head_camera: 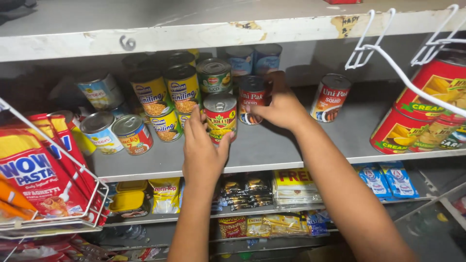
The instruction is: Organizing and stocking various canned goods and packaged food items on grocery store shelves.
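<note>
The left hand (203, 148) has its fingers wrapped around the near side of a red-and-yellow can (221, 118), thumb to the can's right, fingertips up its left flank; the grip is closed on it. The can stands upright, long axis vertical, at the front of the grey shelf (272, 150), directly ahead of the left palm. The right hand (279, 107) reaches deeper and to the right, its fingers curled about a red squid can (251, 99) that stands just behind and right of the first; the thumb side is hidden, so the grip looks closed but I cannot tell how firmly. The two cans are just beside each other, perhaps touching. Left of them stand yellow cans (167, 99), with a green-labelled can (214, 75) behind. A second squid can (330, 98) stands apart to the right. Wire racks hold red pasta packs (36, 177) at left and large red cans (427, 109) at right.
</note>
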